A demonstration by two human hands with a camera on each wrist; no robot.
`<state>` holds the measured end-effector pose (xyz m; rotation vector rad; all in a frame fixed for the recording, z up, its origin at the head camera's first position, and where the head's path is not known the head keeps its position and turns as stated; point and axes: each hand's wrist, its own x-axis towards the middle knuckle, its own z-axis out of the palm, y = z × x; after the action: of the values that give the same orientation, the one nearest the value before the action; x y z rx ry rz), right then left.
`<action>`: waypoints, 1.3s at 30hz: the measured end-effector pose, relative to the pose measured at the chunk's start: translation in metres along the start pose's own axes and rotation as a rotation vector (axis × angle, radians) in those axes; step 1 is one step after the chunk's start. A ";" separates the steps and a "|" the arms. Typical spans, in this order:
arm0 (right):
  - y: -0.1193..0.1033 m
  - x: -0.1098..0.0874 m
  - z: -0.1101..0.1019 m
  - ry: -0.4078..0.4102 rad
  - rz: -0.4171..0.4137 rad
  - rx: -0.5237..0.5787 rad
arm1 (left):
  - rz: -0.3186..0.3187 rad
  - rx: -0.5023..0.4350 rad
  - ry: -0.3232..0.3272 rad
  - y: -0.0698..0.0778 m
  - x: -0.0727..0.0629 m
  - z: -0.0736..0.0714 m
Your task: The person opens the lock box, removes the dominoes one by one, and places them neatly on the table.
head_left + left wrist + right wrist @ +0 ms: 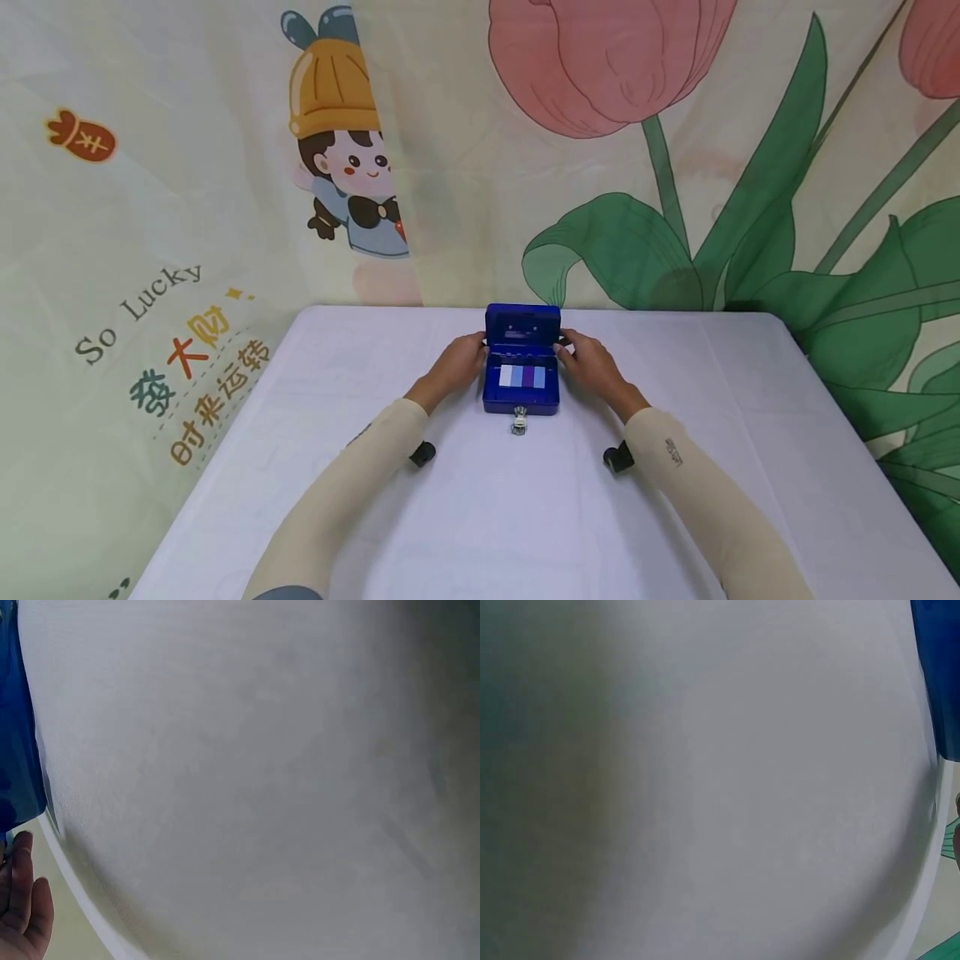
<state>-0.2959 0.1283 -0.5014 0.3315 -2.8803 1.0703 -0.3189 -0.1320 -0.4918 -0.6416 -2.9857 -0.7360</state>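
- The head view alone shows the whole blue box (490,400) at the centre of the frame, on the white surface (517,517), lid (522,312) raised.
- Only there can its striped panel (522,377) be seen, in white, pale blue, purple and blue, and the silvery clasp (519,421) hanging at the front.
- In that view the left hand (459,364) touches the box's left edge near the hinge; I cannot tell whether it pinches it.
- The right hand (594,367), opposite, pinches the right edge between thumb and bent fingers.
- The left wrist view adds fairly straight fingers at lower left, below the box's corner.
- The right wrist view gives just a box corner at upper right and a sliver of finger at the right edge.
- Readable writing on the backdrop (450,150), left side of the head view: "So Lucky", "發大财" and "时来运转".
- The right sleeve (697,483) bears small dark lettering, too small to read; the left sleeve's (337,492) print is seen edge-on.
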 end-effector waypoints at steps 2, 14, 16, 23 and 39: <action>0.000 -0.002 0.001 -0.013 0.000 -0.010 | 0.002 -0.004 -0.006 -0.001 -0.002 0.000; -0.003 -0.018 -0.008 0.052 -0.025 -0.048 | -0.014 -0.022 0.007 -0.002 -0.014 -0.004; -0.003 -0.022 -0.009 0.073 -0.042 -0.061 | -0.013 -0.030 0.006 -0.002 -0.016 -0.004; -0.005 -0.028 -0.014 0.123 -0.102 -0.084 | -0.029 -0.073 0.008 -0.004 -0.024 -0.005; -0.055 -0.034 -0.022 -0.025 -0.234 -0.111 | -0.125 -0.032 -0.194 0.004 -0.042 -0.011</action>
<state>-0.2511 0.1079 -0.4536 0.6603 -2.8177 0.8696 -0.2795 -0.1504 -0.4840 -0.5617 -3.2229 -0.7708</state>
